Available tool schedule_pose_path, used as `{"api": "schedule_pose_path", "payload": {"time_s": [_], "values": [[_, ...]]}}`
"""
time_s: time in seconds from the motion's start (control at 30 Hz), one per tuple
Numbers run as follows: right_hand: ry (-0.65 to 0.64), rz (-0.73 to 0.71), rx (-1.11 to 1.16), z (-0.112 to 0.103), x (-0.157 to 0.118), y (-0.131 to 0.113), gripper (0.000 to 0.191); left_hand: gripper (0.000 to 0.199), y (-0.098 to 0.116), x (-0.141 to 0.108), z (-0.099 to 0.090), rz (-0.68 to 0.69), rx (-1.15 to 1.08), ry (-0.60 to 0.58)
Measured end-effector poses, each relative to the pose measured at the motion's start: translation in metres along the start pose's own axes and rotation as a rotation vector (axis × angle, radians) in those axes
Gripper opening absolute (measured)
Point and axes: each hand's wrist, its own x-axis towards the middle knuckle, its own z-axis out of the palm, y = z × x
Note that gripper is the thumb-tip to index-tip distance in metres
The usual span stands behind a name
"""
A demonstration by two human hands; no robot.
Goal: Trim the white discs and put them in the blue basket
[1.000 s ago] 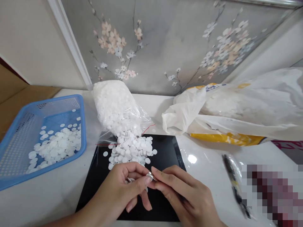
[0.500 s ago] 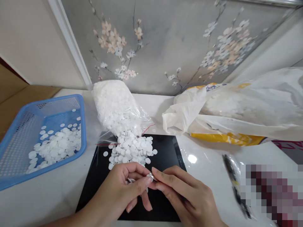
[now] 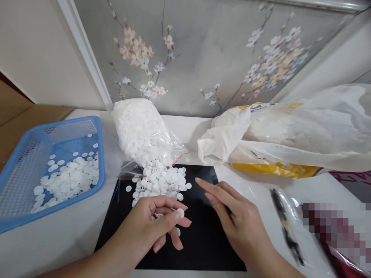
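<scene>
The left hand (image 3: pixel 158 224) is pinching a small round white disc (image 3: pixel 180 212) over the black mat (image 3: pixel 188 247), more discs in its curled fingers, while the right hand (image 3: pixel 232 206) is apart from it, looks empty, forefinger out; lettering on the yellow-and-white bag (image 3: pixel 275 154) is too blurry to read, white counter, grey flowered wall (image 3: pixel 197 50) behind

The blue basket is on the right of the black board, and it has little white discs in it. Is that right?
Not quite, the side is wrong. The head view shows the blue basket on the left of the black board. It does have little white discs in it.
</scene>
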Motion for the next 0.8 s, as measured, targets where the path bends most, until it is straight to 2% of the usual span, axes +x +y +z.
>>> {"api": "schedule_pose_path", "payload": {"time_s": [0.17,0.27,0.47,0.53,0.67,0.8], "values": [[-0.053,0.157,-0.132,-0.003,0.005,0.014,0.042,0.038,-0.004,0.004,-0.001,-0.041,-0.195,0.068],[-0.081,0.210,-0.169,-0.002,0.006,0.017,0.028,0.041,-0.006,0.005,-0.001,-0.067,-0.248,0.056],[-0.058,0.115,-0.175,-0.002,0.011,0.021,0.040,0.031,-0.006,0.004,-0.004,-0.027,-0.196,0.054],[-0.062,0.089,-0.107,0.000,0.011,0.021,0.032,0.028,-0.004,0.003,-0.006,0.022,-0.165,0.103],[-0.116,0.052,0.021,0.012,0.007,0.015,0.017,0.035,0.004,0.002,-0.010,0.116,-0.178,0.237],[-0.191,-0.032,-0.038,0.030,0.006,0.006,0.014,0.033,0.005,0.003,-0.012,0.131,-0.193,0.209]]}}
